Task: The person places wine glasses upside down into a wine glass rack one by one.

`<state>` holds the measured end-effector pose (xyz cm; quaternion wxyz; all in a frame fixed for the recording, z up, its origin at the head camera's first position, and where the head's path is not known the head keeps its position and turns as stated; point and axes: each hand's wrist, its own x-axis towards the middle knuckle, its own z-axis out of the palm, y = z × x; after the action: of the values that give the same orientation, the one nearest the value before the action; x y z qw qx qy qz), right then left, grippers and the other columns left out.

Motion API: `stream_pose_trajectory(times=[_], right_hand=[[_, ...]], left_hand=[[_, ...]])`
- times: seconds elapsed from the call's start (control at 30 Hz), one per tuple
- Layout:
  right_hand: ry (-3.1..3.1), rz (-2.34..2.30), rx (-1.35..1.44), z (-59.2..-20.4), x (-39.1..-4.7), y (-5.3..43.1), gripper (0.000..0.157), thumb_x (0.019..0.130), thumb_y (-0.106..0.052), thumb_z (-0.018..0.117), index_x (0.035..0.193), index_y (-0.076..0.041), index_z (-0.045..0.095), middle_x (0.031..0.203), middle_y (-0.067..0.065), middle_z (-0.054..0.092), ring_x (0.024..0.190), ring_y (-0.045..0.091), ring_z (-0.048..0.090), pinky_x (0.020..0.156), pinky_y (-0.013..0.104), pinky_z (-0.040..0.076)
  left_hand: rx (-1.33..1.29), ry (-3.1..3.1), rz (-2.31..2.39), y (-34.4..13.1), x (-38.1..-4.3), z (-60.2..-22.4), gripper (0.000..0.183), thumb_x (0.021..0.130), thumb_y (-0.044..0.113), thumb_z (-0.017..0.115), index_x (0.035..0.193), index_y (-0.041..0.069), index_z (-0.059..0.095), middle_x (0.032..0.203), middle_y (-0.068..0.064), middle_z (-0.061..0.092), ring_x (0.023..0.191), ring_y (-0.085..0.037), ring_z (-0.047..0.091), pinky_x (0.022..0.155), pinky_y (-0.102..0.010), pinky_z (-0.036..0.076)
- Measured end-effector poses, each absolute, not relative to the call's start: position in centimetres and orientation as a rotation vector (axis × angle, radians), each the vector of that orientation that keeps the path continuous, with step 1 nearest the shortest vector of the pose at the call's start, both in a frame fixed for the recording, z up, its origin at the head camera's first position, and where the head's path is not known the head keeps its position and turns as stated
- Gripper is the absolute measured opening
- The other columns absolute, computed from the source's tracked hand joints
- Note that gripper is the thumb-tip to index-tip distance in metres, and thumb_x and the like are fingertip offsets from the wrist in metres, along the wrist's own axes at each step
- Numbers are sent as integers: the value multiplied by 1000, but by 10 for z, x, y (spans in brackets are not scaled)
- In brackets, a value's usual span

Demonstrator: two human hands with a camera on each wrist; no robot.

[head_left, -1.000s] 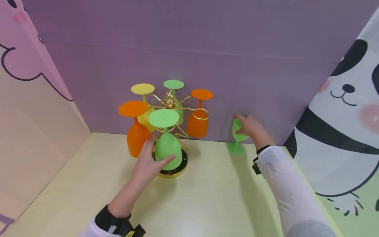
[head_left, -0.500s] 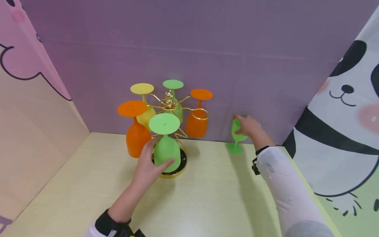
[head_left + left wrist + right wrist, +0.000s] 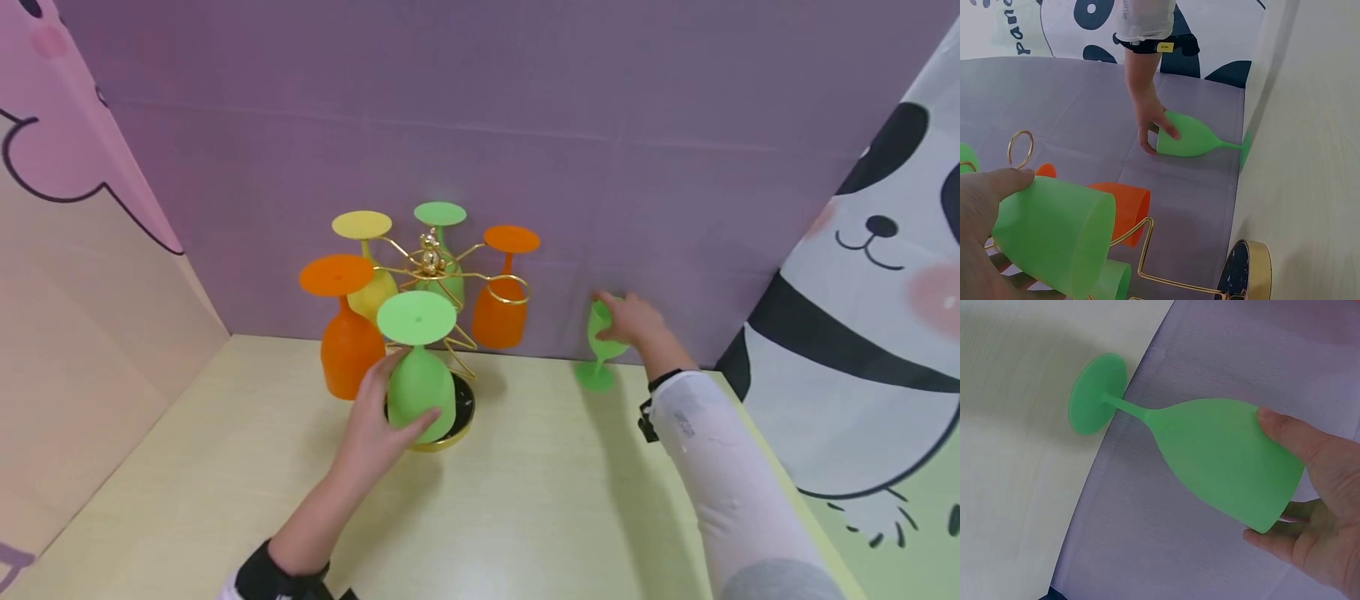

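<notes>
My left hand [image 3: 375, 425] grips the bowl of a green goblet [image 3: 422, 396], which hangs upside down in front of a gold wire goblet rack [image 3: 431, 260]. In the left wrist view, the thumb lies along one side of that bowl and the fingers are under the other. Farther right, my right hand [image 3: 637, 323] holds a second green goblet [image 3: 1222, 456] by the rim of its bowl, thumb on one side and fingers on the other. This goblet stands upright, its foot [image 3: 596, 377] on the table close to the purple back wall.
Hanging upside down on the rack are two orange goblets [image 3: 351, 354], a yellow goblet [image 3: 362, 225] and another green goblet [image 3: 440, 214]. One wire ring [image 3: 517, 293] at right holds no goblet. The rack's round black-and-gold base [image 3: 467, 412] rests on the pale table [image 3: 525, 500].
The green goblet in my left hand has come down and slightly toward me, its foot now lower against the rack. My right hand and its goblet have stayed in place.
</notes>
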<state>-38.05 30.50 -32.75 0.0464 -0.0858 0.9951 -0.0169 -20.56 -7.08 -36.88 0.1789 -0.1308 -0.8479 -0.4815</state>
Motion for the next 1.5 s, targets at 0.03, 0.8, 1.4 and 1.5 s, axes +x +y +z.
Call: stream_pose_trajectory(times=[0.03, 0.8, 1.4, 1.5], right_hand=[[3037, -50, -262, -327, -380, 305, 75, 82, -33, 66, 142, -19, 23, 127, 40, 31, 108, 55, 39, 79, 63, 43], [3033, -27, -255, -328, -380, 304, 75, 82, -34, 65, 143, -18, 23, 128, 38, 34, 108, 52, 40, 76, 59, 45], [3034, -43, -261, -328, -381, 307, 75, 82, -34, 66, 142, -20, 24, 128, 39, 32, 110, 54, 36, 74, 60, 45], [3033, -40, -266, -329, -381, 307, 75, 82, -34, 66, 142, -19, 24, 127, 39, 32, 108, 54, 38, 73, 59, 45]], left_hand=[[-371, -2400, -1359, -71, -205, -369, 81, 71, 27, 77, 139, 22, 33, 138, -14, 34, 119, -31, 38, 92, -58, 40], [-376, -2392, -1389, -74, -189, -373, 79, 74, 26, 75, 139, 22, 31, 139, -12, 33, 119, -27, 37, 91, -53, 43], [-418, -2355, -1412, -84, -183, -364, 73, 78, 25, 72, 138, 11, 31, 139, -13, 32, 123, -28, 35, 96, -52, 41], [-404, -2324, -1390, -90, -178, -353, 72, 79, 24, 72, 137, 11, 33, 139, -13, 33, 124, -27, 34, 97, -51, 40]])
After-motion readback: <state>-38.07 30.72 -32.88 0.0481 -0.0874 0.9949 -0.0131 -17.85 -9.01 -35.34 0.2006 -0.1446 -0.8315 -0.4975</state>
